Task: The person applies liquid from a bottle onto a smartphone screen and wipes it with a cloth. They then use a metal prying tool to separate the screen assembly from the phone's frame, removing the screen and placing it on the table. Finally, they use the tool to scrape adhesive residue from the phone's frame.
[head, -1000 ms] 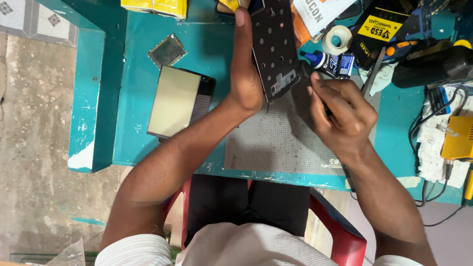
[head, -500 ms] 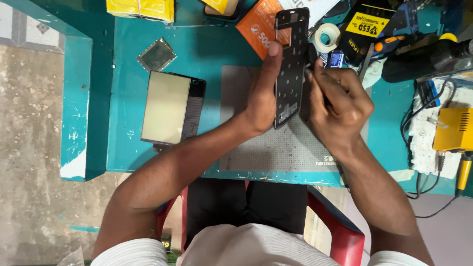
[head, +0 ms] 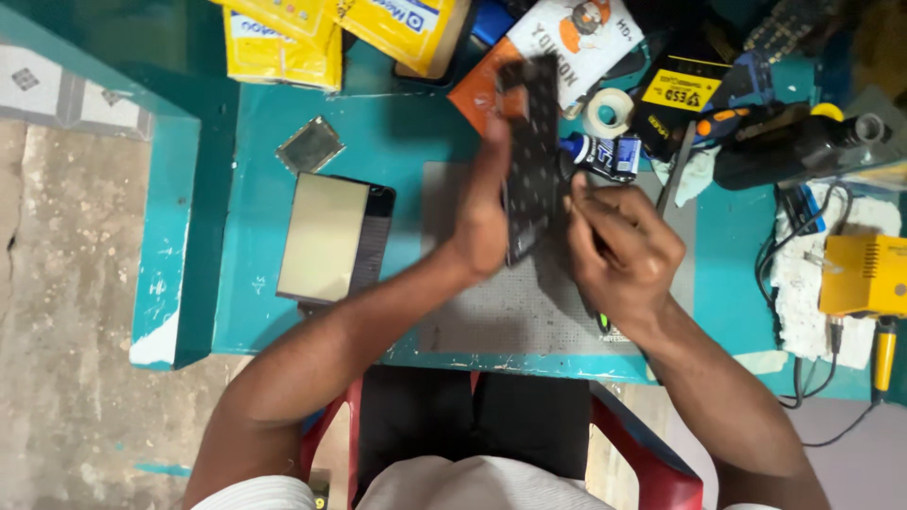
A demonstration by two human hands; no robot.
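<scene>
Tilting the dark panel [head: 531,161] upright, the left hand [head: 482,222] pinches its edge, exposing the face. Right hand [head: 619,250] curls shut beside it, whether around a tool I cannot tell, above the grey mat [head: 491,312].

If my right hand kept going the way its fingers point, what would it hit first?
Most likely the dark phone panel that the left hand holds up; the right hand points at its edge, though depth is unclear.

Yellow packets [head: 283,38] far beyond left hand [head: 484,227], white-orange card package [head: 576,38] above both hands, black pouch with yellow label [head: 682,93] beyond right hand [head: 619,250], blue-labelled tube [head: 605,154] just above it
</scene>
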